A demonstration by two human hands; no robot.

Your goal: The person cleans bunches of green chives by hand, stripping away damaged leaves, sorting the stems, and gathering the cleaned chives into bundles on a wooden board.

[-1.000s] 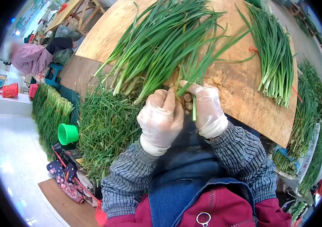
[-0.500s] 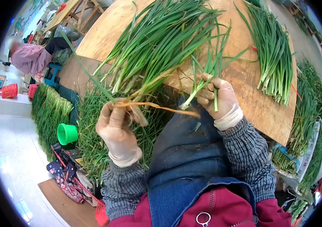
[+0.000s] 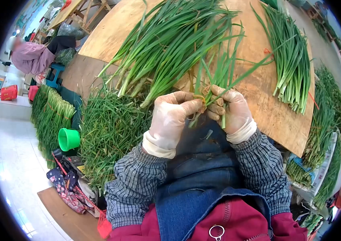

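Note:
Both hands wear thin whitish gloves. My right hand (image 3: 234, 110) is closed round a few green stalks (image 3: 222, 74), whose leaves point up over the board. My left hand (image 3: 173, 116) meets it, thumb and forefinger pinching yellowish leaf matter (image 3: 199, 97) at the base of those stalks. Just beyond the hands, a large loose heap of long green leaves (image 3: 170, 48) lies on the wooden board (image 3: 258, 96). To the right on the board rests a neater bundle (image 3: 289, 60) with a red tie.
A pile of green trimmings (image 3: 112, 134) lies left of my knees. Further left are tied bundles (image 3: 52, 112), a green bucket (image 3: 69, 139) and a red bag (image 3: 7, 92). A person in pink (image 3: 32, 58) sits at the upper left. More greens (image 3: 325, 116) stand at the right.
My left hand swung out left with an orange-brown strip and a long leaf, then came back to the stalks in my right hand. That strip no longer stretches between the hands.

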